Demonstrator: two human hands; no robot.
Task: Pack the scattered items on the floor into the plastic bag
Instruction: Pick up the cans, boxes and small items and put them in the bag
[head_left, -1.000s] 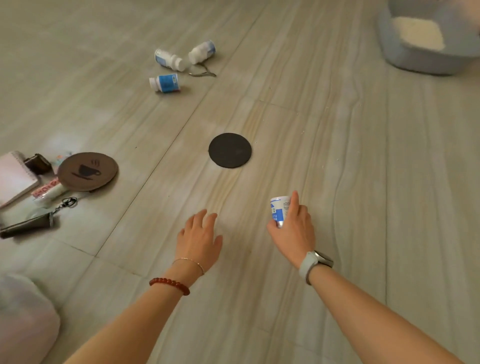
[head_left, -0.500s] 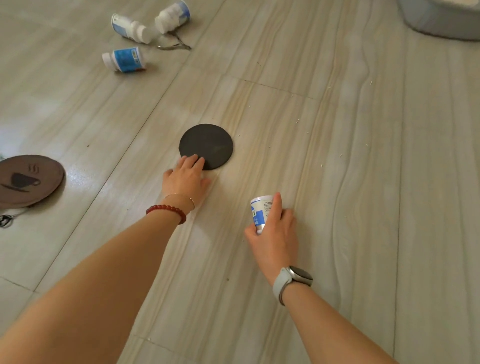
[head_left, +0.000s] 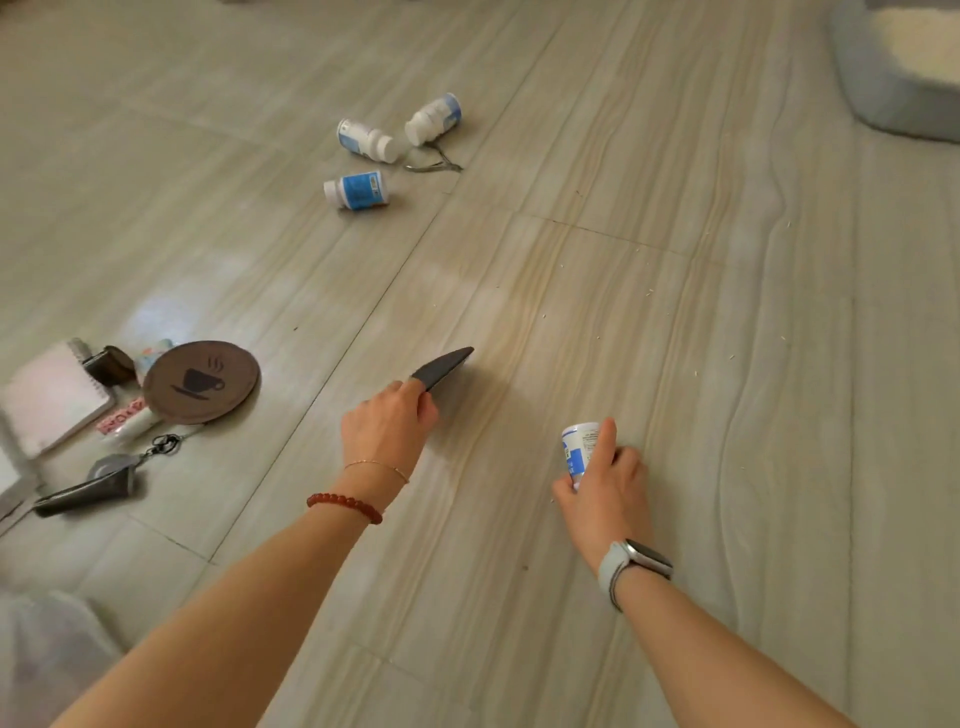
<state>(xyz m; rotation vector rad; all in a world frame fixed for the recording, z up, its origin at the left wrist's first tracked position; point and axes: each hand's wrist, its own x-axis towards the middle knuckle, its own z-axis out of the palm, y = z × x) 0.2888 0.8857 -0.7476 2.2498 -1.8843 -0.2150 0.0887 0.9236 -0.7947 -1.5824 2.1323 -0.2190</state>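
My left hand (head_left: 387, 428) pinches a black round coaster (head_left: 444, 368) by its near edge and holds it tilted off the floor. A white bottle with a blue label (head_left: 576, 453) is gripped in my right hand (head_left: 605, 480), low over the floor. Three more white-and-blue bottles (head_left: 358, 189) lie further away with a metal clip (head_left: 434, 161) beside them. At the left lie a brown coaster with a cup print (head_left: 200, 382), a notebook (head_left: 49, 397), a white tube (head_left: 127, 425), a small brown case (head_left: 109, 364) and a dark key holder (head_left: 88, 491). The plastic bag (head_left: 36, 654) shows at the bottom left corner.
A grey pet bed with a pale cushion (head_left: 893, 78) sits at the top right. The floor is pale wood-grain tile (head_left: 727, 364) with small crumbs scattered on the right.
My left hand reached the black coaster, took hold of it and lifted it, tilted, off the floor. My right hand kept the bottle. The view pulled back from the floor.
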